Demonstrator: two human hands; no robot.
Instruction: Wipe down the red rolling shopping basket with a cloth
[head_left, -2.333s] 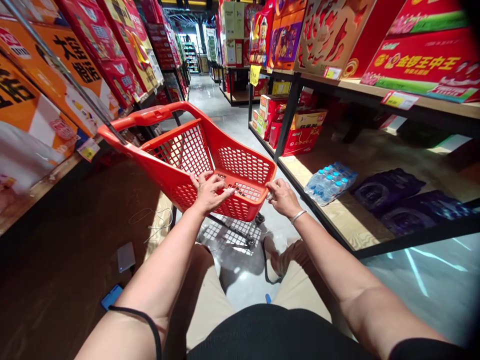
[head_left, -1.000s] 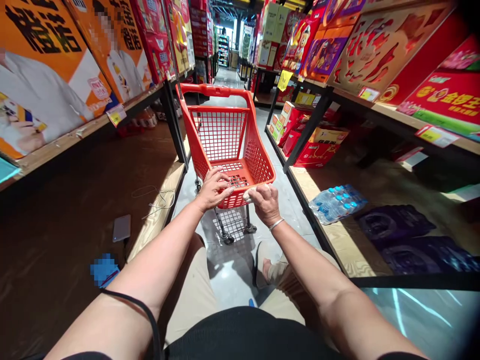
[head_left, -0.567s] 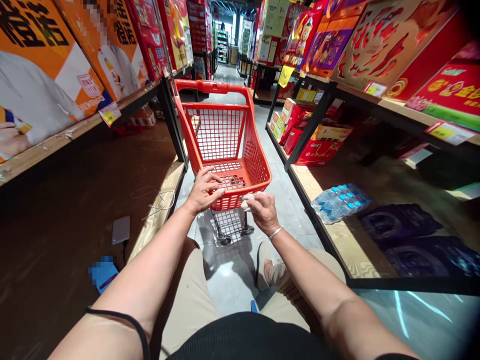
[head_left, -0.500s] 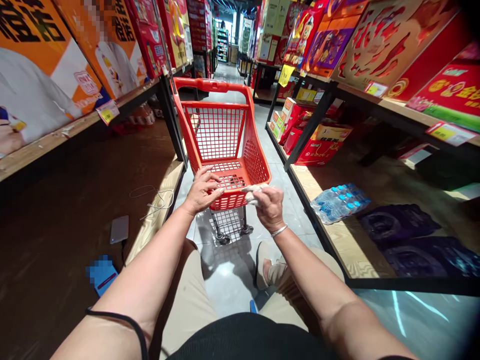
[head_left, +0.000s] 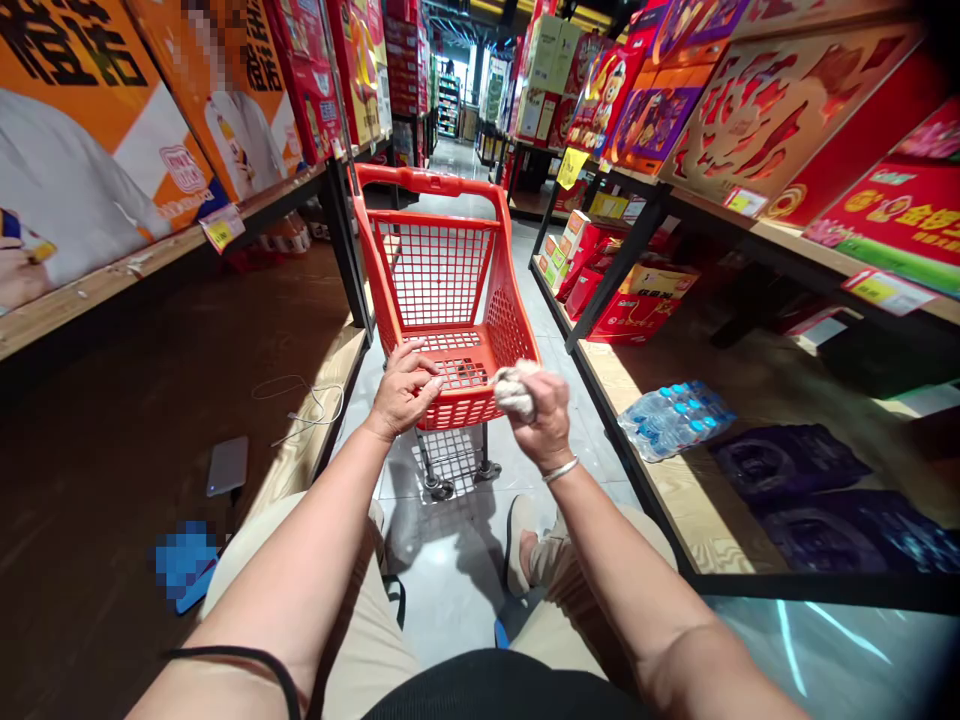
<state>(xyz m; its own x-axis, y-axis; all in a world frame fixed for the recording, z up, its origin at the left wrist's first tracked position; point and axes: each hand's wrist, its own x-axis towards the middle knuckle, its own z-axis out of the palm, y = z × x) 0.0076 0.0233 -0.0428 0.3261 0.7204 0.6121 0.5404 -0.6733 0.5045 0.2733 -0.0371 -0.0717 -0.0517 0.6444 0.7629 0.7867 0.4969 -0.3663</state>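
Note:
A red plastic shopping cart (head_left: 448,290) stands in front of me, its basket bare inside and its mesh back panel facing me. My left hand (head_left: 405,392) rests at the near left corner of the basket rim, fingers loosely spread rather than wrapped round it. In my right hand (head_left: 546,410) is a crumpled whitish cloth (head_left: 516,390), bunched between thumb and fingers at the near right corner of the rim. Whether the cloth touches the rim I cannot tell. A pale band circles my right wrist.
Shelves flank the aisle. To the left are orange cartons (head_left: 82,130), a white cable (head_left: 319,405), a grey power bank-like slab (head_left: 227,466) and a blurred blue item (head_left: 187,562). On the right lie bottled water (head_left: 675,420), dark purple packs (head_left: 787,465) and red gift boxes (head_left: 634,305).
My right hand has drawn the cloth slightly away from the rim, and more of the cloth shows, bunched up. My left hand stays at its corner. The view has shifted slightly.

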